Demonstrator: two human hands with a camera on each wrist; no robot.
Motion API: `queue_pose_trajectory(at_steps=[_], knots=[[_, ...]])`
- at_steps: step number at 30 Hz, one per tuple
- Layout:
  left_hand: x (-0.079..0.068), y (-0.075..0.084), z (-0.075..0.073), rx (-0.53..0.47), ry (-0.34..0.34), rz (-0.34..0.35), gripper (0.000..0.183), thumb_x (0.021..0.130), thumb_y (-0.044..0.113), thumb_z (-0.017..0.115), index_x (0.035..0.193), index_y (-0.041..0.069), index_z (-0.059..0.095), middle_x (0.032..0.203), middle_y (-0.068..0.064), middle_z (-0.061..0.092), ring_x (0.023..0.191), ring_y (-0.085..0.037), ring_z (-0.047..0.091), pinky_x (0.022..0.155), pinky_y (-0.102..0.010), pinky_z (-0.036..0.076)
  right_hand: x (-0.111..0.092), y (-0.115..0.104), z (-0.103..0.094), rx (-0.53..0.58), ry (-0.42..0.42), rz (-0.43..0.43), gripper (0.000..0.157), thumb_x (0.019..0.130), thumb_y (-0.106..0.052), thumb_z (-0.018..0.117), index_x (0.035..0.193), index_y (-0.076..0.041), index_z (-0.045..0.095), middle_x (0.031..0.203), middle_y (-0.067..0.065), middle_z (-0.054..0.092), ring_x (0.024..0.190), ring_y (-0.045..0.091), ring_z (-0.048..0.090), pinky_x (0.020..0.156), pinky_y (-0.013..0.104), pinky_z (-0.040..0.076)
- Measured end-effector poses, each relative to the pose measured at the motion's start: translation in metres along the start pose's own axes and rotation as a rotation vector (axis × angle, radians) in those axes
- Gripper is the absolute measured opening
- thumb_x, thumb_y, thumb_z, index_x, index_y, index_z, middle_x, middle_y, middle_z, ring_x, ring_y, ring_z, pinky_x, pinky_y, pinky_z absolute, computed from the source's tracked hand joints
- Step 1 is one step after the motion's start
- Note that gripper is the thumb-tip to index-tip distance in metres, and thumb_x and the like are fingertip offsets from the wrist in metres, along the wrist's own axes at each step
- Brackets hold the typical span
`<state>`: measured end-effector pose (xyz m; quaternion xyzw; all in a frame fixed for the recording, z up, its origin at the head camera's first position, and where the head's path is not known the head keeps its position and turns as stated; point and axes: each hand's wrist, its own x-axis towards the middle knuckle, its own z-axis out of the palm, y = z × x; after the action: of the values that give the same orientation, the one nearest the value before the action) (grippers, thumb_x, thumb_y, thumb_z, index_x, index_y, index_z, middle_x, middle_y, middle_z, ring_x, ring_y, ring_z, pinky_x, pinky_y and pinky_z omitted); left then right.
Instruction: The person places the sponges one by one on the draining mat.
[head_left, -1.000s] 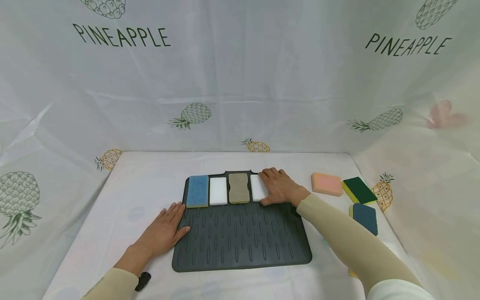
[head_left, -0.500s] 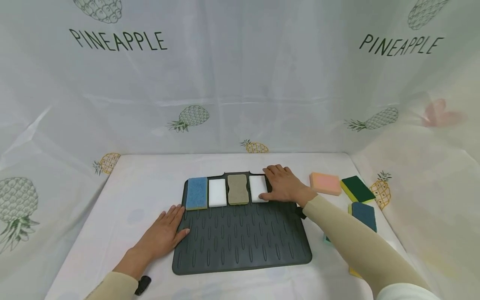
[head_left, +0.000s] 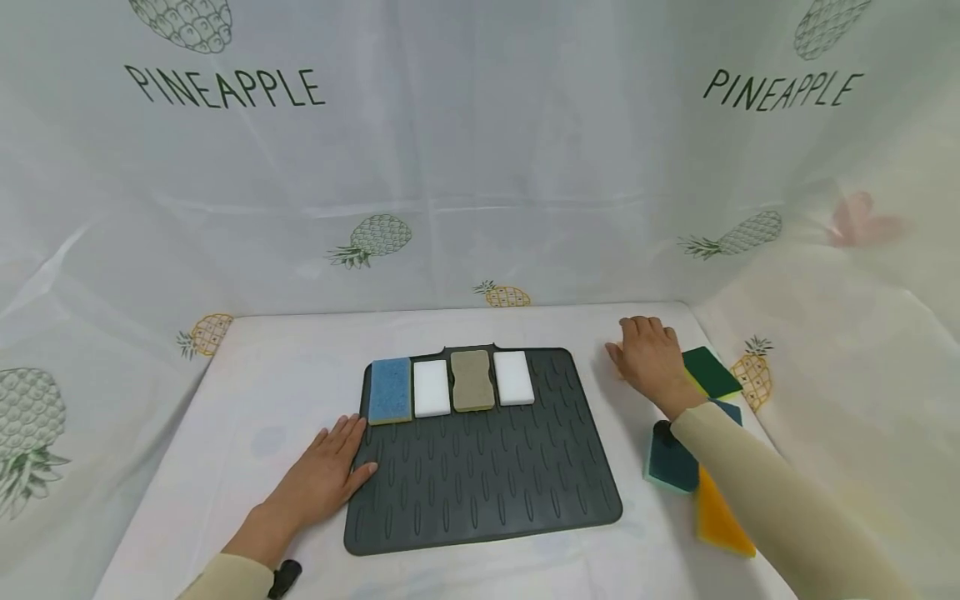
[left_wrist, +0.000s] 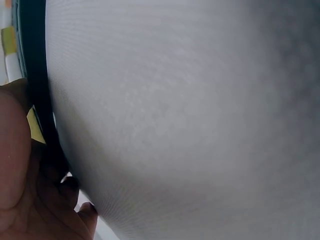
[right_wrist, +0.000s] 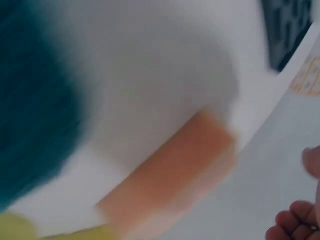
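My left hand (head_left: 322,479) lies flat with its fingers on the left edge of a dark grey ribbed mat (head_left: 487,492). Along the mat's far side sit a blue sponge (head_left: 390,390), a white sponge (head_left: 432,388), a beige sponge (head_left: 472,381) and a second white sponge (head_left: 513,377). My right hand (head_left: 652,362), off the mat to the right, hovers over the pink-orange sponge, which it almost wholly hides in the head view. In the right wrist view that pink-orange sponge (right_wrist: 170,175) lies on the table, apart from the fingers, with nothing in the hand.
Near my right forearm lie a dark green and yellow sponge (head_left: 708,372), a dark teal sponge (head_left: 671,460), a partly covered dark blue sponge (head_left: 731,411) and an orange-yellow sponge (head_left: 720,517). A pineapple-print sheet (head_left: 450,167) hangs behind the white table (head_left: 300,367).
My right hand has let go of the right-hand white sponge and moved right, off the mat, to above the pink-orange sponge. The left hand stays on the mat's edge.
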<state>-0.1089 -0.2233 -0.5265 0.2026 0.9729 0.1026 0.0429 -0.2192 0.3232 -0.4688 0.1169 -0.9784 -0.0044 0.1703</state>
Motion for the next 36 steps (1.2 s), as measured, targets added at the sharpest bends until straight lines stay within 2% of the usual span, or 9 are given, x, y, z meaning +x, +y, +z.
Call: queue_pose_trajectory(at_steps=[4, 7, 11, 17, 23, 30, 33, 36], knots=[[-0.001, 0.001, -0.002, 0.0, 0.009, 0.004, 0.077, 0.106, 0.044, 0.063, 0.159, -0.007, 0.039, 0.163, -0.027, 0.042, 0.154, -0.047, 0.037, 0.122, -0.066, 0.034, -0.013, 0.022, -0.006, -0.032, -0.098, 0.127, 0.041, 0.102, -0.024, 0.07, 0.111, 0.014, 0.055, 0.112, 0.033, 0.061, 0.105, 0.05, 0.055, 0.084, 0.065, 0.049], [-0.001, 0.002, -0.003, 0.001, 0.009, 0.006, 0.077, 0.106, 0.044, 0.063, 0.159, -0.007, 0.04, 0.163, -0.027, 0.042, 0.154, -0.046, 0.037, 0.122, -0.066, 0.034, -0.02, 0.031, -0.006, -0.036, -0.182, 0.201, 0.042, 0.105, -0.028, 0.065, 0.101, 0.012, 0.052, 0.102, 0.031, 0.057, 0.1, 0.05, 0.052, 0.083, 0.066, 0.047], [-0.002, 0.002, -0.002, 0.001, 0.009, 0.007, 0.077, 0.106, 0.044, 0.062, 0.159, -0.007, 0.04, 0.163, -0.027, 0.042, 0.154, -0.046, 0.037, 0.122, -0.066, 0.034, -0.025, 0.036, -0.002, -0.052, -0.224, 0.239, 0.053, 0.105, -0.037, 0.065, 0.1, 0.014, 0.051, 0.099, 0.032, 0.056, 0.099, 0.05, 0.052, 0.083, 0.066, 0.047], [-0.002, 0.002, 0.0, 0.001, 0.013, 0.006, 0.077, 0.106, 0.044, 0.062, 0.159, -0.007, 0.039, 0.163, -0.027, 0.042, 0.154, -0.047, 0.036, 0.122, -0.066, 0.033, -0.026, 0.035, 0.002, -0.086, -0.204, 0.307, 0.075, 0.097, -0.052, 0.073, 0.105, 0.019, 0.052, 0.1, 0.036, 0.055, 0.1, 0.053, 0.051, 0.087, 0.071, 0.047], [-0.001, 0.002, 0.001, 0.009, 0.011, 0.006, 0.078, 0.106, 0.045, 0.061, 0.159, -0.008, 0.039, 0.164, -0.027, 0.041, 0.154, -0.047, 0.036, 0.122, -0.066, 0.033, -0.024, 0.035, -0.003, -0.055, -0.335, 0.431, 0.097, 0.094, -0.071, 0.064, 0.109, 0.024, 0.054, 0.108, 0.044, 0.053, 0.112, 0.061, 0.046, 0.097, 0.081, 0.037], [-0.001, 0.001, 0.0, 0.008, 0.019, 0.006, 0.077, 0.106, 0.045, 0.061, 0.158, -0.008, 0.04, 0.163, -0.028, 0.042, 0.154, -0.047, 0.037, 0.122, -0.066, 0.034, -0.024, 0.034, -0.004, -0.027, -0.411, 0.399, 0.097, 0.099, -0.075, 0.051, 0.118, 0.019, 0.063, 0.117, 0.044, 0.056, 0.117, 0.062, 0.046, 0.1, 0.085, 0.031], [-0.001, 0.002, 0.0, 0.011, 0.019, 0.006, 0.078, 0.106, 0.046, 0.061, 0.158, -0.008, 0.04, 0.163, -0.028, 0.042, 0.154, -0.047, 0.036, 0.122, -0.066, 0.034, -0.023, 0.031, -0.003, -0.015, -0.396, 0.372, 0.093, 0.099, -0.073, 0.055, 0.117, 0.018, 0.063, 0.115, 0.041, 0.057, 0.114, 0.059, 0.046, 0.099, 0.084, 0.032], [-0.001, 0.001, 0.001, 0.015, 0.011, 0.005, 0.078, 0.106, 0.046, 0.061, 0.159, -0.007, 0.039, 0.164, -0.027, 0.041, 0.154, -0.046, 0.036, 0.123, -0.066, 0.033, -0.02, 0.026, -0.003, -0.021, -0.337, 0.335, 0.084, 0.097, -0.067, 0.064, 0.113, 0.015, 0.061, 0.108, 0.035, 0.055, 0.108, 0.054, 0.045, 0.094, 0.077, 0.037]])
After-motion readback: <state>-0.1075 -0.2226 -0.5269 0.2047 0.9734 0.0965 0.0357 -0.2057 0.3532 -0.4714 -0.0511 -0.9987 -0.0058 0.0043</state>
